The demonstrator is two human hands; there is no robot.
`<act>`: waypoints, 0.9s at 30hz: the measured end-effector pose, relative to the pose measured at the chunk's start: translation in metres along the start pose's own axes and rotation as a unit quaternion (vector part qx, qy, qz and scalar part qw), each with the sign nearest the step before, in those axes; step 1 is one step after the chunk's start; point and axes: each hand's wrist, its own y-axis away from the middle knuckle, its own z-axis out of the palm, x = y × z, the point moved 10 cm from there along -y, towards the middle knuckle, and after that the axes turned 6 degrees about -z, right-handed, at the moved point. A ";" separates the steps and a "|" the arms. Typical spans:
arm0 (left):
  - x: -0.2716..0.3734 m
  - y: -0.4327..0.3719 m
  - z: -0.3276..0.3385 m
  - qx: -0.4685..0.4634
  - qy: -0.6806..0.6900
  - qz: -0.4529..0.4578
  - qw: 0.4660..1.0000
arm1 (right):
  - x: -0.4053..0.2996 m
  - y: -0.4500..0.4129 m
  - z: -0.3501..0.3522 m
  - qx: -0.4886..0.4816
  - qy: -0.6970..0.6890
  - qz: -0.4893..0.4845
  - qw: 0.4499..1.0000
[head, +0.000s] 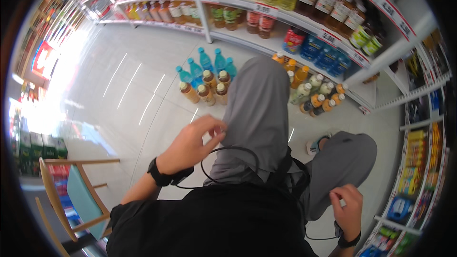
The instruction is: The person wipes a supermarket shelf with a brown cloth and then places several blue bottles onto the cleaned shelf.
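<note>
My left hand (194, 142), with a black band at the wrist, is beside my grey-trousered knee; its fingers are curled with a gap between them and hold nothing. My right hand (347, 207) hangs by my other thigh, fingers loosely bent, nothing in it. On the floor beyond the left knee stand several turquoise-capped blue bottles (205, 60), with several brown-capped bottles (206, 95) nearer to me. Right of the knee stand orange drink bottles (300, 75), pale green bottles (301, 92) and dark-labelled, orange-capped bottles (312, 102). My leg hides part of the floor between the groups.
A white drinks shelf (242, 37) with price strips runs across the far side, holding bottles on its tiers. A wooden chair with a teal seat (84, 200) stands at the left. More stocked shelves (410, 178) line the right side. A black cable (255, 151) loops by my lap.
</note>
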 end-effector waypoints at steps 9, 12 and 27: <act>0.055 0.027 -0.213 0.329 0.164 0.173 0.914 | 0.006 -0.080 -0.069 0.185 -0.002 -0.071 0.980; 0.088 0.054 -0.278 0.375 0.017 0.247 0.893 | 0.015 -0.096 -0.068 0.192 -0.047 -0.058 0.979; -0.304 -0.089 -0.275 0.335 -0.109 -0.227 0.908 | 0.220 -0.230 -0.007 0.170 -0.779 0.125 0.591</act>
